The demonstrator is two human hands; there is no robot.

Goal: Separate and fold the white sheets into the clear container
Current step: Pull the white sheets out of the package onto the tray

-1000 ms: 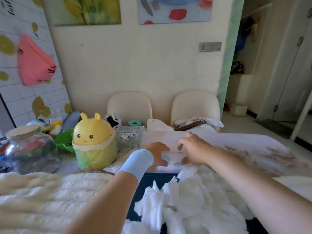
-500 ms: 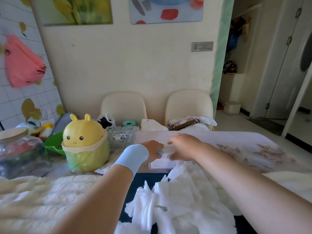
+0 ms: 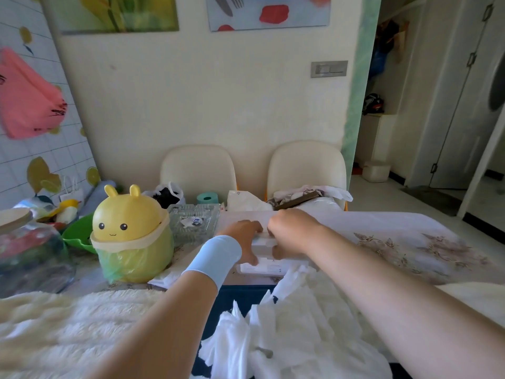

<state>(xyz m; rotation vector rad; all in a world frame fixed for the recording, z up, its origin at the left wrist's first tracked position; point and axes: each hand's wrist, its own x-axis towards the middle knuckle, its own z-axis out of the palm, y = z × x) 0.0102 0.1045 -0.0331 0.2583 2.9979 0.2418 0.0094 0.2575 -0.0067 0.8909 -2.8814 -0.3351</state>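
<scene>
2 hands that lay flat on a wide sheet 1 second ago now curl in: the left hand (image 3: 246, 239) and right hand (image 3: 292, 233) pinch a narrower folded sheet (image 3: 263, 243), right of the yellow bin (image 3: 131, 231). I judge 1 fold made. A flat pale box (image 3: 262, 268) lies just beneath; whether it is the clear container, I cannot tell. Loose sheets (image 3: 295, 324) pile nearer than the bin. Room to move lies on the table (image 3: 396, 242) farther right; a glass dish (image 3: 194, 222) crowds the bin's side.
</scene>
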